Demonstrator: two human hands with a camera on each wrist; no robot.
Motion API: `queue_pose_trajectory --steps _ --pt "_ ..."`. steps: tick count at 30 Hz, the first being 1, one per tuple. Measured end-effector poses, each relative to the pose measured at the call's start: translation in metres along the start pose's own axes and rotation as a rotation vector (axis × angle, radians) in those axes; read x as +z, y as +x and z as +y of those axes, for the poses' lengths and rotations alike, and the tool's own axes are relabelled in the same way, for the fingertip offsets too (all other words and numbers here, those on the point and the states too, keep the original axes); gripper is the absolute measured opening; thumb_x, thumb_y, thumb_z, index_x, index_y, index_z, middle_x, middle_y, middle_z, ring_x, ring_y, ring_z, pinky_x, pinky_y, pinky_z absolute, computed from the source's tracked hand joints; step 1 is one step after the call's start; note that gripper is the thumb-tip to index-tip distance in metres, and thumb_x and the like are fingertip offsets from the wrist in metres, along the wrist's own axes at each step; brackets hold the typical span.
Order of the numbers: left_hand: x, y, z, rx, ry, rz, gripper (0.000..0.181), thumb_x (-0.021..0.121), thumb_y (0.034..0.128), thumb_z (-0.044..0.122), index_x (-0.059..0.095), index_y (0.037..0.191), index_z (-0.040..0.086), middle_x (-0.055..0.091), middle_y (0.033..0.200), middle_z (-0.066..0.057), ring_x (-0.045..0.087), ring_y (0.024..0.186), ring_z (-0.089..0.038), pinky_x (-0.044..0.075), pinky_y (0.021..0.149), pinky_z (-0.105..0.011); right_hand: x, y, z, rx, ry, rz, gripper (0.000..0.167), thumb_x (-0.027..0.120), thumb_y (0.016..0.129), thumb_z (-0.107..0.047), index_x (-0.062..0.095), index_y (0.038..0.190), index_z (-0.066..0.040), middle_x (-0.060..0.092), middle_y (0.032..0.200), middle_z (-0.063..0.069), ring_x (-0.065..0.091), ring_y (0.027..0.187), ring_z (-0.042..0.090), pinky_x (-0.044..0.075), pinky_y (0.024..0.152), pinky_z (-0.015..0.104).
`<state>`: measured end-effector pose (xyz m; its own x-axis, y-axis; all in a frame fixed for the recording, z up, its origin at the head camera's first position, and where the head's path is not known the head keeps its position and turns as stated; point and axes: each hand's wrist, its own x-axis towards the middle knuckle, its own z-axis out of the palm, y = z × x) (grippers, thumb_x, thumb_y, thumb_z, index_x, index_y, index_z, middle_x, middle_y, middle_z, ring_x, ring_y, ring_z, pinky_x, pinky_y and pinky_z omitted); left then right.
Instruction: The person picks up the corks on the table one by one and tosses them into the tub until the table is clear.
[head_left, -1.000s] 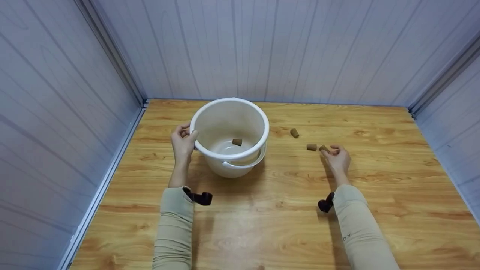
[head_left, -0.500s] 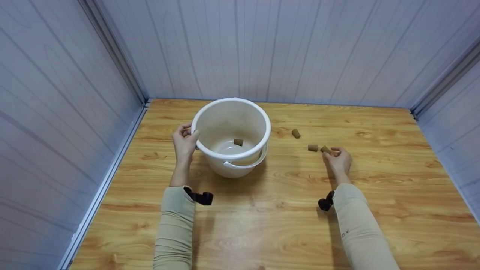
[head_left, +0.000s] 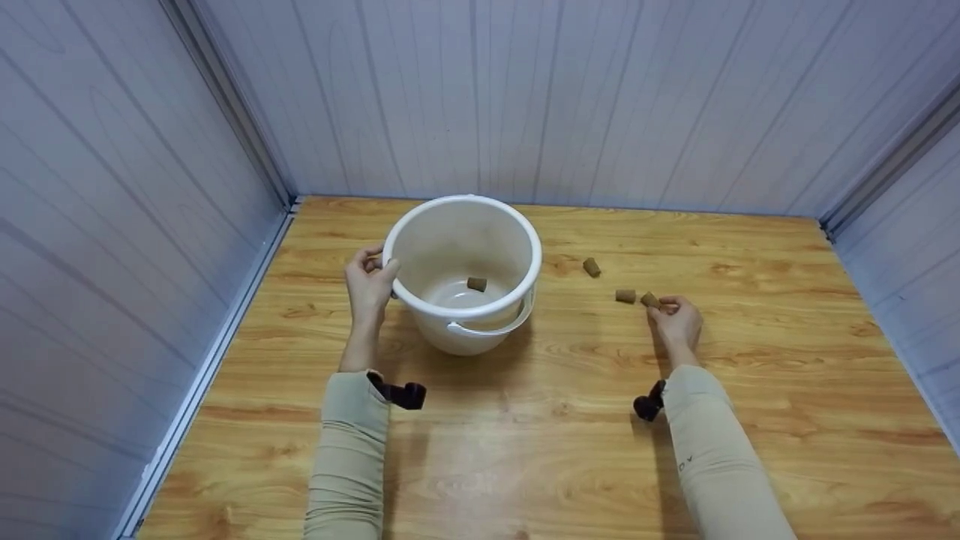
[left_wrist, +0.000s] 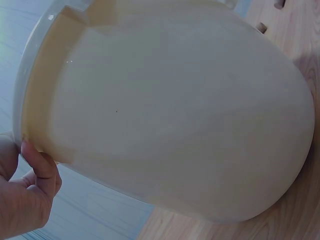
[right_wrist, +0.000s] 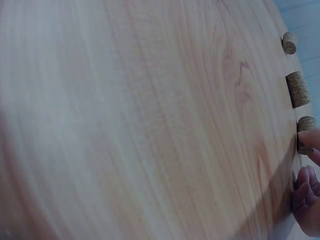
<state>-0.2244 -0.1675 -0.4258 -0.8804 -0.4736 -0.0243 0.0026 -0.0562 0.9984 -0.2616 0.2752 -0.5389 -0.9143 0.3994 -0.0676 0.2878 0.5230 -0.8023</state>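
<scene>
While left hand [head_left: 369, 289] grips bucket [head_left: 465, 313], right hand [head_left: 679, 321] pinches one cork [head_left: 649, 300].
Near-static over half a second; cork seemingly unlifted.

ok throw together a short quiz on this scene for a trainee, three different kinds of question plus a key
1. How many cork stoppers can be seen inside the white bucket in the head view?
2. True or false: in the head view, the right hand has its fingers on the rightmost cork stopper.
3. Fill in the blank: the left hand holds the bucket by its ____.

Key:
1. One
2. True
3. Rim
</scene>
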Motion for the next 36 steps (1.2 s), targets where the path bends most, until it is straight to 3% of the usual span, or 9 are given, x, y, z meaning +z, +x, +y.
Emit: queue_pose_trajectory --steps 14,27,36 --pt "0.001 0.001 0.001 0.018 -0.015 -0.004 0.031 0.055 0.079 -0.008 0.058 0.11 -0.012 0.052 0.074 -0.006 0.05 0.048 -0.006 0.038 0.035 -0.012 -0.002 -0.001 -0.001 0.002 -0.034 0.001 0.025 0.063 0.093 -0.014 0.065 0.112 0.002 0.063 0.1 0.015 0.058 0.094 0.029 0.049 0.078 0.037" --pt "0.0 0.001 -0.001 0.024 0.014 0.012 0.029 0.056 0.0793 -0.008 0.06 0.108 -0.01 0.053 0.074 -0.006 0.049 0.047 -0.006 0.038 0.034 -0.012 -0.004 0.002 0.003 -0.009 -0.003 0.028 0.025 0.067 0.09 -0.014 0.066 0.11 0.002 0.06 0.086 0.004 0.054 0.079 0.016 0.044 0.068 0.028" --pt "0.001 0.0 -0.001 0.045 -0.003 0.015 0.031 0.055 0.0778 -0.009 0.061 0.108 -0.011 0.052 0.073 -0.006 0.049 0.047 -0.005 0.038 0.034 -0.012 -0.002 0.0 -0.01 -0.158 0.021 0.073 0.025 0.07 0.088 -0.014 0.067 0.105 0.004 0.053 0.085 0.008 0.048 0.069 0.013 0.039 0.057 0.022"
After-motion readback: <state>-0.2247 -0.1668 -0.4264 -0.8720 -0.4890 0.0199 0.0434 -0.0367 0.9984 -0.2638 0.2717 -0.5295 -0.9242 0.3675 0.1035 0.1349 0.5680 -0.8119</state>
